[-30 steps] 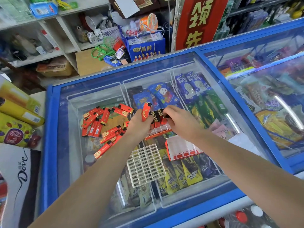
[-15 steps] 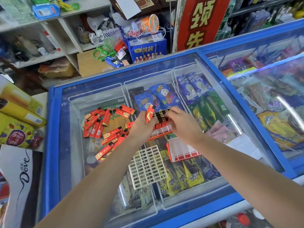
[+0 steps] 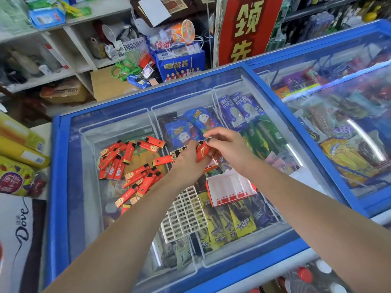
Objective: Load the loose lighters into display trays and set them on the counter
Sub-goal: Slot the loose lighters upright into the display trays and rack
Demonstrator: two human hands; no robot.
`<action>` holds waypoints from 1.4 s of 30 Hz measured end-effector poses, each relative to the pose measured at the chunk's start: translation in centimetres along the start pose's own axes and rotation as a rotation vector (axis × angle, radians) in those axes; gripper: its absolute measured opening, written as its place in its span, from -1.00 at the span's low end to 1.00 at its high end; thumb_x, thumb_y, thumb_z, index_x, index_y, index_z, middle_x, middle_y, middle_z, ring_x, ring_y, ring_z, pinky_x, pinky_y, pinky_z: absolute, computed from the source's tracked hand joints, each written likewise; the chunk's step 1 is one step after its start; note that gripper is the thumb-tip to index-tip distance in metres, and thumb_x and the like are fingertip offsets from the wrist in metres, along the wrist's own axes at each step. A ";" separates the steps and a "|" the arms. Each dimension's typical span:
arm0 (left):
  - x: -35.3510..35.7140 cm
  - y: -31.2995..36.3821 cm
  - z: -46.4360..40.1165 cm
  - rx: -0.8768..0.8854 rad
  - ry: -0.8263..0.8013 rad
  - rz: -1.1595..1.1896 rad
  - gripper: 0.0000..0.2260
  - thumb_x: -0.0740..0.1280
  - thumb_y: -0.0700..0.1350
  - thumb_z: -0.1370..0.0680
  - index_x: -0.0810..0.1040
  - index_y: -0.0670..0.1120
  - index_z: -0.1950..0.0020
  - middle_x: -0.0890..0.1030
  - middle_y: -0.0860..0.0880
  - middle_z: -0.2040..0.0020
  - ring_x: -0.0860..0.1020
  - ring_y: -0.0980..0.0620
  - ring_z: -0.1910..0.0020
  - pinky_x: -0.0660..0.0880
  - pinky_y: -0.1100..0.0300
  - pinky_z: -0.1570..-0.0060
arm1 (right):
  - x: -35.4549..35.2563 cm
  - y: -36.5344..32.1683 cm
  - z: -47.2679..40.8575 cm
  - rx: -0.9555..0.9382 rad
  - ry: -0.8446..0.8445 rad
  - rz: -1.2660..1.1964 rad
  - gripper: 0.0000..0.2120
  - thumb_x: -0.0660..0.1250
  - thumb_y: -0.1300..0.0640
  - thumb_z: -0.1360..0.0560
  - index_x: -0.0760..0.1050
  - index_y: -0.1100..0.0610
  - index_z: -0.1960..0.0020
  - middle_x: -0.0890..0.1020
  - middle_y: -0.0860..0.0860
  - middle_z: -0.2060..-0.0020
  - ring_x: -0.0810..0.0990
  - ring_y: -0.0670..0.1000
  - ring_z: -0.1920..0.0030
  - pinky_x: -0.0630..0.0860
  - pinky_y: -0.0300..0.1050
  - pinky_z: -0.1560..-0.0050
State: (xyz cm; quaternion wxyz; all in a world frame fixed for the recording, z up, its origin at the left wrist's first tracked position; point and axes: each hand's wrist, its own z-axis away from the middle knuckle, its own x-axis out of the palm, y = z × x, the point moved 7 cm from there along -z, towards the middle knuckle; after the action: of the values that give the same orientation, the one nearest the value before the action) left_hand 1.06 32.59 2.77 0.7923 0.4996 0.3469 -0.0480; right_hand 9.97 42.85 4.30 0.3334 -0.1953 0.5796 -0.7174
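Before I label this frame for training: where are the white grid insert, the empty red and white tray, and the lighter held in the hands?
white grid insert (image 3: 184,214), head view, middle of the lattice.
empty red and white tray (image 3: 230,188), head view, its white inner floor.
held lighter (image 3: 202,153), head view, red body between both hands.

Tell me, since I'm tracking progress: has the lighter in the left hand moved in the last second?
Yes. Judged against the white grid, the lighter has shifted right, to the right hand.

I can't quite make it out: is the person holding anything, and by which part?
Yes: one red lighter. The left hand grips its lower body, and the right hand pinches its top end.
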 end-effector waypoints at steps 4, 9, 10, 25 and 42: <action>-0.3 -0.4 0.1 -0.051 0.023 0.023 -0.69 0.41 0.06 -0.57 0.35 -0.02 -0.14 0.50 0.08 0.18 0.47 0.16 0.28 0.29 0.21 0.36 | -1.8 0.4 -0.1 0.024 0.066 -0.003 -0.82 0.37 0.35 -0.50 0.52 0.24 -0.10 0.59 0.18 0.34 0.60 -0.01 0.42 0.53 -0.18 0.38; -1.3 -1.8 0.3 -0.171 0.039 0.094 -0.74 0.28 -0.01 -0.60 0.28 0.00 -0.23 0.49 -0.01 0.16 0.47 0.06 0.31 0.35 0.16 0.39 | -3.8 0.7 -0.5 -0.068 0.106 0.225 -0.87 0.44 0.30 -0.48 0.58 0.16 0.00 0.71 0.10 0.16 0.72 0.00 0.26 0.64 -0.15 0.20; -1.7 -2.2 0.4 -0.182 0.063 0.119 -0.79 0.21 -0.04 -0.64 0.29 -0.01 -0.25 0.49 -0.02 0.17 0.47 0.05 0.31 0.37 0.14 0.38 | -3.8 0.5 -0.5 -0.123 0.093 0.329 -0.88 0.44 0.28 -0.48 0.59 0.12 0.02 0.71 0.03 0.16 0.72 -0.03 0.23 0.64 -0.15 0.14; -4.2 -2.5 1.1 0.083 0.232 -0.019 -0.97 0.32 -0.09 -0.65 0.54 0.01 -0.08 0.59 0.04 0.07 0.57 0.12 0.14 0.50 0.26 0.16 | 1.2 1.2 0.1 -0.414 -0.156 1.074 -0.78 0.22 0.27 -0.62 0.54 0.22 -0.22 0.52 0.10 -0.11 0.61 0.18 0.03 0.55 0.10 0.02; -5.0 -3.0 2.8 0.308 0.199 -0.499 -0.87 0.39 -0.10 -0.59 0.56 -0.06 -0.12 0.66 -0.02 0.10 0.60 -0.09 0.09 0.51 0.06 0.12 | 1.4 1.8 0.6 -0.438 0.007 1.171 -0.79 0.34 0.33 -0.48 0.52 0.19 -0.10 0.51 0.08 0.03 0.49 0.04 0.26 0.30 -0.20 0.42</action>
State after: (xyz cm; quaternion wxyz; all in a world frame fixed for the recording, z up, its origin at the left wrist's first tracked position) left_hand -2.60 27.43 4.20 0.6332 0.5154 0.5233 -0.2439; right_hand 9.89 41.25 2.56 0.6215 0.0931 0.7253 -0.2809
